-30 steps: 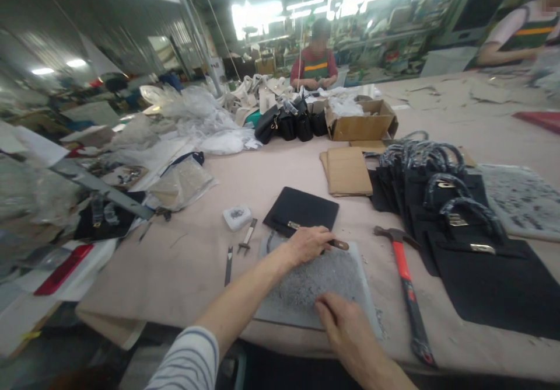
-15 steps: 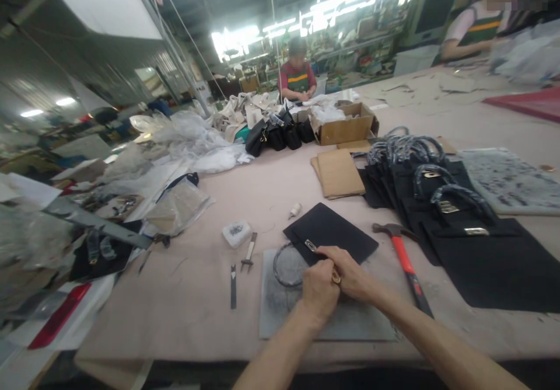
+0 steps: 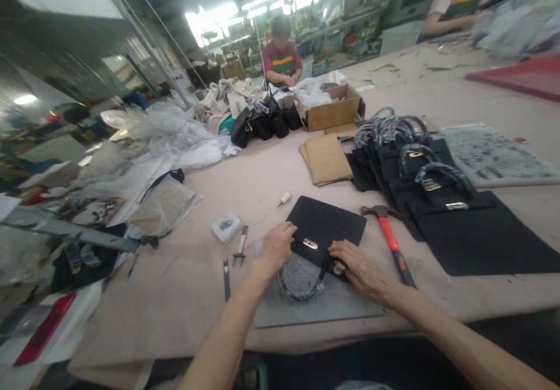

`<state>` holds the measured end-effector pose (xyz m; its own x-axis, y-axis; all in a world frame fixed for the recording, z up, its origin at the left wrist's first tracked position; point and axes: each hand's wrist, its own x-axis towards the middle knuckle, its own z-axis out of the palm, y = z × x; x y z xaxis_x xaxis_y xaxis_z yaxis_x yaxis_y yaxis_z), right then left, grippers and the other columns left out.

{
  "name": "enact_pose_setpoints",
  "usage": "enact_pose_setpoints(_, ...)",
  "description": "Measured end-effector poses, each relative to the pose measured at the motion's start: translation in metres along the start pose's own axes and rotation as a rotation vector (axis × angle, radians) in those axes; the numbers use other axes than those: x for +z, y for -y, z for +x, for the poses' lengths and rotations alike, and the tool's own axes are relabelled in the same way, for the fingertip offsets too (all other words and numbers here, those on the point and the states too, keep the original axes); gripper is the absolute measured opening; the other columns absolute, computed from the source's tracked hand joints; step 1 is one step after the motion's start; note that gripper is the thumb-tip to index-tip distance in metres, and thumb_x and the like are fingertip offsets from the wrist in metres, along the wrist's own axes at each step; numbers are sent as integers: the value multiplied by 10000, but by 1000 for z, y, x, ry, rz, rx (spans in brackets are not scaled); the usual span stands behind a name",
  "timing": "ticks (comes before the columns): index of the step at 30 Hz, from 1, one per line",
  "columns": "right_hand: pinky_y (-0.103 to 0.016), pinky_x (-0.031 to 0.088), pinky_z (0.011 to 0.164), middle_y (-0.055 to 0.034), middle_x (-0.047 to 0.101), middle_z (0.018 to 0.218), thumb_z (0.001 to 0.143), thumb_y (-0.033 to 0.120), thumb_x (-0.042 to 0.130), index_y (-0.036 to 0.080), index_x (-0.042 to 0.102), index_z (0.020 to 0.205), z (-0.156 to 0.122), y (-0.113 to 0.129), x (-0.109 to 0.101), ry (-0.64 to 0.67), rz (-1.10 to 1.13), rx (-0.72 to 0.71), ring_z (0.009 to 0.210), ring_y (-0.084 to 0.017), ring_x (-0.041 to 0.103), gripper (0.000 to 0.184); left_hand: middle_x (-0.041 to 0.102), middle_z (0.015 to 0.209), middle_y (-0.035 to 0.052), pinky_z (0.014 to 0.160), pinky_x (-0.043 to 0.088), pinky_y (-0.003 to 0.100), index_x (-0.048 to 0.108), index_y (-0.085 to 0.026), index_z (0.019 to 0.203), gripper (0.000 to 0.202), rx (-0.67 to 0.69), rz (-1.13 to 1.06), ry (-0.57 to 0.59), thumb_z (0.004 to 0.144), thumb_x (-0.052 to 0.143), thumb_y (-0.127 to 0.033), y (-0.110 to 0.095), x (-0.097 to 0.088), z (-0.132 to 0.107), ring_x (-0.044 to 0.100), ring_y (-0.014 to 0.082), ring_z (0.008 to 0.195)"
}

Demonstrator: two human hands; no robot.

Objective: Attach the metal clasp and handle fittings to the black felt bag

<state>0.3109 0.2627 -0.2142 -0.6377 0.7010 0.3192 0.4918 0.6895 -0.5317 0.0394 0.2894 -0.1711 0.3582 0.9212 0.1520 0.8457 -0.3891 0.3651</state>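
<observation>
Tabletop (image 3: pixel 170 302), both hands (image 3: pixel 275 247) (image 3: pixel 361 268) loosely on black panel (image 3: pixel 330 220)

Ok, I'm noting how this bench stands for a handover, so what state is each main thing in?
Black bag piece: flat, partly on the mat
Its handle: film-wrapped, curved toward the person
Clasp: fitted; locked or not, too small to tell
Left hand: at the piece's left edge
Right hand: fingers bent over its right side
Hammer: lying down
White bottle: on its side
Cardboard box: open, filled
Lights: lit
</observation>
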Motion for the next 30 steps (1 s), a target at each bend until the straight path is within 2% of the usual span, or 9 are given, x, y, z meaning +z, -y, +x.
enact_pose_setpoints(3, -505, 444, 1070, -139, 618, 1268, 892, 48, 349, 172, 585, 1304, 7, 7, -3, 23, -92, -13, 1183, -236, 559, 491, 654, 1075, 91, 914, 545, 375, 655, -189, 1118, 260, 185, 178, 212, 907, 557, -71, 19, -8, 9, 635, 231, 1033)
enact_pose_setpoints(6, -418, 528, 878, -128, 639, 1131, 903, 51, 335, 185, 615, 1297, 11, 7, -5, -32, -104, 60, 988, -227, 586, 502, 625, 1023, 116, 864, 550, 396, 641, -150, 1027, 223, 275, 326, 254, 892, 510, -31, 15, -5, 5, 614, 256, 971)
enact_pose_setpoints(9, -380, 537, 818, -106, 659, 1017, 927, 75, 335, 186, 627, 1249, 9, 1, -5, -107, -50, 111, 921, -215, 606, 449, 629, 1006, 136, 832, 564, 407, 620, -113, 1018, 252, 313, 394, 238, 862, 469, 16, 16, 0, -8, 616, 266, 941)
enact_pose_setpoints(12, -358, 545, 808, -89, 677, 979, 956, 122, 345, 199, 638, 1150, 3, -7, -7, -125, -11, 113, 898, -199, 632, 359, 659, 1078, 131, 886, 574, 382, 630, -131, 1032, 285, 363, 283, 145, 885, 434, 16, 32, 2, -22, 642, 232, 997)
enact_pose_setpoints(15, -395, 537, 883, -80, 697, 957, 924, 100, 336, 206, 669, 972, -1, -12, -13, -68, 27, 27, 907, -194, 640, 352, 678, 1186, 109, 971, 566, 359, 656, -163, 1036, 355, 437, 117, 25, 901, 386, 25, 50, 4, -33, 657, 185, 1079)
enact_pose_setpoints(18, -429, 506, 961, -78, 718, 1042, 862, 62, 383, 210, 691, 842, -2, -11, -21, 36, 50, -95, 999, -202, 621, 342, 694, 1206, 124, 1002, 566, 368, 681, -152, 1035, 389, 495, 40, -29, 874, 382, 38, 61, 5, -37, 664, 182, 1118)
enact_pose_setpoints(23, -409, 515, 964, -89, 694, 1200, 861, 21, 404, 198, 730, 1026, -5, -10, -24, 77, -5, -164, 1101, -208, 584, 406, 693, 1244, 150, 1054, 550, 397, 692, -126, 1014, 356, 652, 60, -4, 843, 411, 9, 73, 1, -34, 634, 216, 1224)
enact_pose_setpoints(28, -369, 537, 916, -89, 682, 1218, 963, 134, 464, 213, 724, 1145, -4, -9, -24, 66, -22, -125, 1073, -206, 585, 327, 656, 1316, 153, 1065, 541, 403, 685, -145, 1085, 344, 722, 92, 84, 877, 432, -42, 84, -5, -31, 606, 233, 1267)
enact_pose_setpoints(30, -354, 543, 874, -83, 684, 1203, 971, 154, 474, 221, 731, 1131, 0, -6, -23, 80, -71, -118, 1023, -204, 590, 310, 650, 1322, 144, 1049, 547, 396, 672, -165, 1137, 351, 724, 74, 63, 908, 430, -57, 82, -3, -31, 614, 230, 1248)
